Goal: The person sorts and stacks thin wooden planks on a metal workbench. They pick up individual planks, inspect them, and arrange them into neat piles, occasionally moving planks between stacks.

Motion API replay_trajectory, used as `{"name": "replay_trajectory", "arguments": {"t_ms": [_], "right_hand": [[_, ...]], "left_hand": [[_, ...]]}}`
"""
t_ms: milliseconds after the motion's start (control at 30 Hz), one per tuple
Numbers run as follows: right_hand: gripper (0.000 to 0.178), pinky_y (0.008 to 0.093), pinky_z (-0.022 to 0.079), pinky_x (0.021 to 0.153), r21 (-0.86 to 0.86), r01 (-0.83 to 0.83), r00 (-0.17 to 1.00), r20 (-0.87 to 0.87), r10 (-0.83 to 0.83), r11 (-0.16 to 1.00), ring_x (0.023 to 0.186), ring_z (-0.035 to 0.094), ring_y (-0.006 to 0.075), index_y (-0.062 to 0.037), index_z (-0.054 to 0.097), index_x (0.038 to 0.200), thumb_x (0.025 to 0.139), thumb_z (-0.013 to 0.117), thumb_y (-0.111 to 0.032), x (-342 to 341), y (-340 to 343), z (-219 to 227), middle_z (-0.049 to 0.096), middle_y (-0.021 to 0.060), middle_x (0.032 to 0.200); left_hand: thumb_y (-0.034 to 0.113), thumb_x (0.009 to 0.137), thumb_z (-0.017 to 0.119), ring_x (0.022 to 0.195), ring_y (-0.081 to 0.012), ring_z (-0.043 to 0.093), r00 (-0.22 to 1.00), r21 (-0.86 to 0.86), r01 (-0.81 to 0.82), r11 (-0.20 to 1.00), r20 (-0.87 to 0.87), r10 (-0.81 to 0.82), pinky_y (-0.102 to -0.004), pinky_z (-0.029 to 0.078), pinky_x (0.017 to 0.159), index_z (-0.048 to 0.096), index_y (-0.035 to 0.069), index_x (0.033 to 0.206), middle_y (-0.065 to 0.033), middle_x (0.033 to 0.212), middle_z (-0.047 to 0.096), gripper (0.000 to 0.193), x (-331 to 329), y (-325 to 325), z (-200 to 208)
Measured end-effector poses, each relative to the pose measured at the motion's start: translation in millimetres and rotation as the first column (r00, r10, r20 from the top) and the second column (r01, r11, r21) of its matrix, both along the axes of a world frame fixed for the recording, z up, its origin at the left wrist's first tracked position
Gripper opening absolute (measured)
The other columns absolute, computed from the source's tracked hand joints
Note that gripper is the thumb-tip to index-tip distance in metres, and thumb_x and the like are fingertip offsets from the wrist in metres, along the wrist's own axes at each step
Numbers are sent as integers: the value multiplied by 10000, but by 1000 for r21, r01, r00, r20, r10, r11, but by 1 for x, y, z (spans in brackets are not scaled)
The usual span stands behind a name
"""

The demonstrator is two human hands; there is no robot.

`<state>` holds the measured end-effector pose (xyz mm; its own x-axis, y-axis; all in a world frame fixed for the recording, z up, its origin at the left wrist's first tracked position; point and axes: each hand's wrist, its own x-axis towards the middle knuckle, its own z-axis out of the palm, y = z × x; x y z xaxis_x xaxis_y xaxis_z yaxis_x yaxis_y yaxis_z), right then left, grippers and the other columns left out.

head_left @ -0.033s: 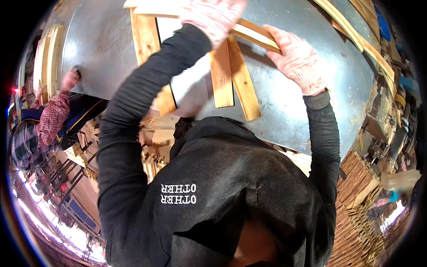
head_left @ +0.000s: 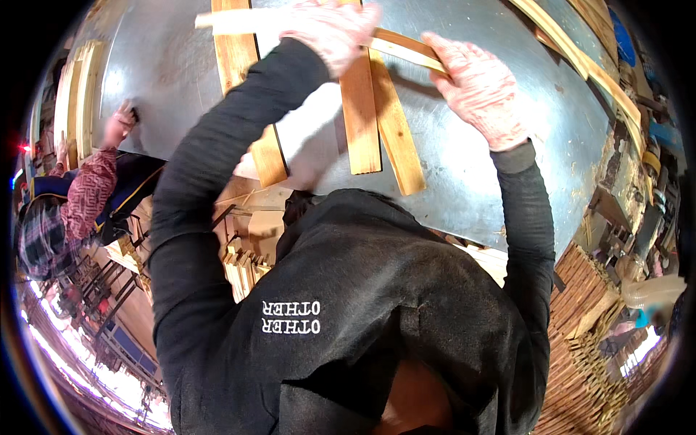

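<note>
Both my hands wear pale pink knitted gloves. A long, narrow wooden strip (head_left: 407, 51) lies across the far part of the metal table. My right hand (head_left: 482, 90) is closed round its right end, thumb against the near edge. Farther left, my left hand (head_left: 332, 30) wraps over the strip's middle, its fingers partly blurred. The strip's pale left end sticks out beyond that hand. Beneath it, several flat boards lie pointing toward me: a left board (head_left: 268, 156), partly hidden by my left arm, a middle board (head_left: 360, 119), and a slanted board (head_left: 395, 134) touching or close beside the middle one.
The grey metal table (head_left: 457, 185) spreads under the boards. Long strips (head_left: 580, 58) lie at the far right. A big stack of wood strips (head_left: 580, 348) stands at my right. At the left, a co-worker's hand (head_left: 122, 125) is by the table edge, near upright-looking strips (head_left: 88, 98).
My left hand has moved slightly left and toward me. My right hand has shifted a little left, and the strip has slid left with them. The co-worker's hand has moved slightly.
</note>
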<state>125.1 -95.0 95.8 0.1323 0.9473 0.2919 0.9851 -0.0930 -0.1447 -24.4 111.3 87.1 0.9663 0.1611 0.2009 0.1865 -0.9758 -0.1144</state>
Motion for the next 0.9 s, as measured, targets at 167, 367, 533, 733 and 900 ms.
{"name": "replay_trajectory", "arguments": {"t_ms": [167, 367, 533, 733, 900], "right_hand": [[839, 464, 326, 1126, 133, 291, 924, -295, -242, 948, 1381, 358, 390, -16, 362, 1468, 819, 741, -388, -44, -36, -43, 397, 257, 1464], [1141, 526, 326, 1102, -431, 253, 900, -225, -374, 866, 1312, 385, 446, 5, 209, 1509, 690, 778, -550, -167, -136, -137, 405, 276, 1411], [880, 441, 448, 991, -608, 479, 672, -211, -710, 634, 1161, 539, 373, -23, 384, 1430, 739, 791, -384, -151, -102, -96, 536, 225, 1280], [526, 389, 485, 925, -624, 503, 531, -323, -784, 598, 1021, 623, 336, -3, 577, 1244, 900, 651, -394, -64, -91, 14, 651, 210, 1064], [461, 381, 486, 922, -463, 482, 382, -653, -653, 744, 1018, 625, 351, -8, 629, 1179, 964, 574, -412, -70, -84, 24, 661, 212, 1050]], "left_hand": [[407, 870, 670, 919, -323, 683, 816, -247, -502, 829, -454, 358, -411, 538, 797, 621, 56, 1072, -172, 961, 695, 408, -89, 51, 23], [247, 828, 789, 918, -146, 628, 785, -869, -472, 148, -338, 519, -303, 498, 859, 613, 16, 1207, -61, 1056, 692, 478, -159, 78, -38], [287, 805, 797, 904, -156, 626, 769, -936, -348, -51, -316, 556, -316, 499, 841, 620, -27, 1161, -79, 1026, 693, 507, -151, 63, -37], [322, 889, 694, 896, -224, 650, 917, -930, -165, 327, -22, 399, -311, 499, 858, 616, -7, 1163, -138, 996, 690, 436, -123, 48, -83], [420, 870, 691, 909, -263, 633, 739, -973, -116, -201, -220, 637, -355, 493, 853, 630, 28, 1145, -164, 1008, 677, 483, -120, 24, -85]]}}
